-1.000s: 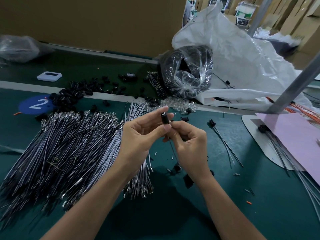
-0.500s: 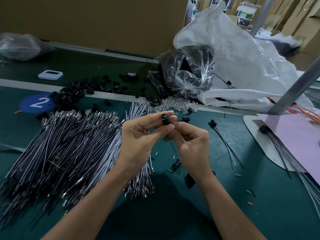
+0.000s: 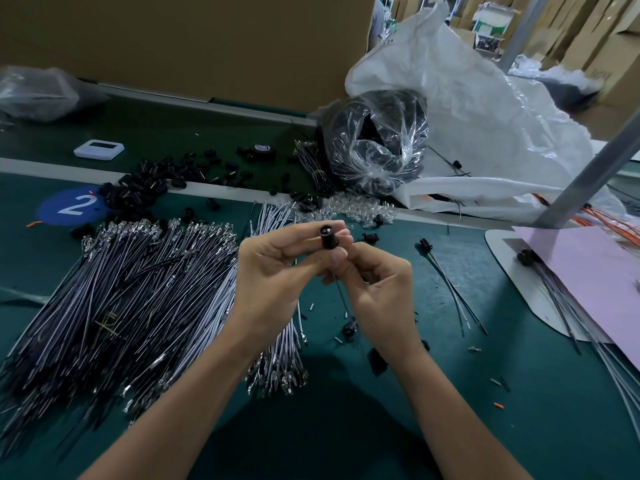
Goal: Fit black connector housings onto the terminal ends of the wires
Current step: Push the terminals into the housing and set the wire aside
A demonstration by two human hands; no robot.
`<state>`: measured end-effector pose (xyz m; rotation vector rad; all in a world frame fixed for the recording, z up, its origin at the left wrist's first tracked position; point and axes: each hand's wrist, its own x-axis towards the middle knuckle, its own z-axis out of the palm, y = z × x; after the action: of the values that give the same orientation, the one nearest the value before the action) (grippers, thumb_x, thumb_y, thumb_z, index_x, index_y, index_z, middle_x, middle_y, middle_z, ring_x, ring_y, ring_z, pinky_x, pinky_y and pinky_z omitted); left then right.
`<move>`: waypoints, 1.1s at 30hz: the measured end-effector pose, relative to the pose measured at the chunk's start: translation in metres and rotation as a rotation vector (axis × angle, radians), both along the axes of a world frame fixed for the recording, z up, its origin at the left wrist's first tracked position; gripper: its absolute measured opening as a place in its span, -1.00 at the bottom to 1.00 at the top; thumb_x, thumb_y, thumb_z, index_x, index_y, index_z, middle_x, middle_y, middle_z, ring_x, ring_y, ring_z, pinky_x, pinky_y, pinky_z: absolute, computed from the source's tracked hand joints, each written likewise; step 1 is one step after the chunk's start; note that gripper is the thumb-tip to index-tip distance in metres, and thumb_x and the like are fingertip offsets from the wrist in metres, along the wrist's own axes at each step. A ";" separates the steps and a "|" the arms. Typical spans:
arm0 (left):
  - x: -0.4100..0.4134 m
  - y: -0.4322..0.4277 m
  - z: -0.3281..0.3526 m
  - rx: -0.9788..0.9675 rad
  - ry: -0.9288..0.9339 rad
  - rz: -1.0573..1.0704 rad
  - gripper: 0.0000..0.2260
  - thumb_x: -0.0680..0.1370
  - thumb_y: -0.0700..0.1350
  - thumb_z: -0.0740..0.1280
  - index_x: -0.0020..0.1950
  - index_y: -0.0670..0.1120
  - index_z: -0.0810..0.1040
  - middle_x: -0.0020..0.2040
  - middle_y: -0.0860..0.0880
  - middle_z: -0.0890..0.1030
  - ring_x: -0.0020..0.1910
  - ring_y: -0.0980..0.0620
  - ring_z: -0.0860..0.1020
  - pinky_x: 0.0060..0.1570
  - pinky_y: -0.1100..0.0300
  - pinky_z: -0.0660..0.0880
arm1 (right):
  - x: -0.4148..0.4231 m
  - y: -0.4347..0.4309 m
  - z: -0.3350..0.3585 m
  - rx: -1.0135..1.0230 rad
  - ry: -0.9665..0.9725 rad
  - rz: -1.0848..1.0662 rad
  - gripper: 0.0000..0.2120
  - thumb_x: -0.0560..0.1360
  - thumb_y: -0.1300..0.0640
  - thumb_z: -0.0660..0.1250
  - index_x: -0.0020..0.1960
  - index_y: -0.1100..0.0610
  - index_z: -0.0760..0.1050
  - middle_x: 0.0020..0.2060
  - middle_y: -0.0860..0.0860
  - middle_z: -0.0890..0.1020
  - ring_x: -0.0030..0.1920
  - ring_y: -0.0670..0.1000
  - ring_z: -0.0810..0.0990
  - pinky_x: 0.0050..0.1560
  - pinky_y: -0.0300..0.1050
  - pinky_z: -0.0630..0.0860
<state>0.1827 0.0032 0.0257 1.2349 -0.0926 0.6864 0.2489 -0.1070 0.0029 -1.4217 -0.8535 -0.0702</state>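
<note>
A heap of grey and black terminal-tipped wires (image 3: 131, 299) lies at left on the green tabletop (image 3: 519, 393). The left hand (image 3: 273, 275) pinches the small black cylindrical connector housing (image 3: 326, 235) upright between thumb and forefinger. Directly below it, the right hand (image 3: 379, 292) pinches a thin grey wire (image 3: 341, 296).

Single head-worn wide-angle view looks forward and down, close above left hand (image 3: 273, 271) and right hand (image 3: 377, 289); cardboard wall (image 3: 207, 46) at 12 o'clock
</note>
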 end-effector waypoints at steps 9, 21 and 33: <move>-0.004 0.002 0.004 -0.035 -0.045 0.027 -0.73 0.33 -0.29 0.47 -0.01 -0.08 0.71 -0.15 -0.10 0.73 -0.13 -0.04 0.71 -0.09 0.18 0.60 | -0.006 0.003 0.001 -0.009 -0.012 0.025 -0.90 0.52 0.29 0.34 -0.14 0.30 0.58 -0.27 -0.02 0.65 -0.21 -0.07 0.63 -0.12 -0.16 0.54; -0.003 0.011 0.005 -0.022 -0.011 0.073 -0.76 0.33 -0.25 0.50 -0.03 -0.07 0.71 -0.19 -0.11 0.72 -0.17 -0.09 0.71 -0.09 0.11 0.62 | -0.009 0.001 0.007 -0.108 -0.100 -0.032 -0.87 0.50 0.24 0.40 -0.15 0.32 0.59 -0.29 0.02 0.67 -0.22 -0.07 0.66 -0.13 -0.11 0.57; 0.004 0.042 -0.002 -0.412 0.343 -0.147 -0.62 0.37 -0.23 0.43 0.16 -0.24 0.49 -0.16 -0.12 0.70 -0.40 0.09 0.60 -0.33 0.28 0.58 | -0.004 -0.005 0.013 -0.332 0.095 0.269 -0.66 0.59 -0.04 0.25 -0.03 0.20 0.66 -0.32 0.03 0.70 -0.30 -0.03 0.67 -0.17 -0.26 0.54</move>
<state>0.1867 0.0451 0.0233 0.9208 0.2308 0.3351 0.2448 -0.1119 0.0156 -1.5892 -1.0015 0.3560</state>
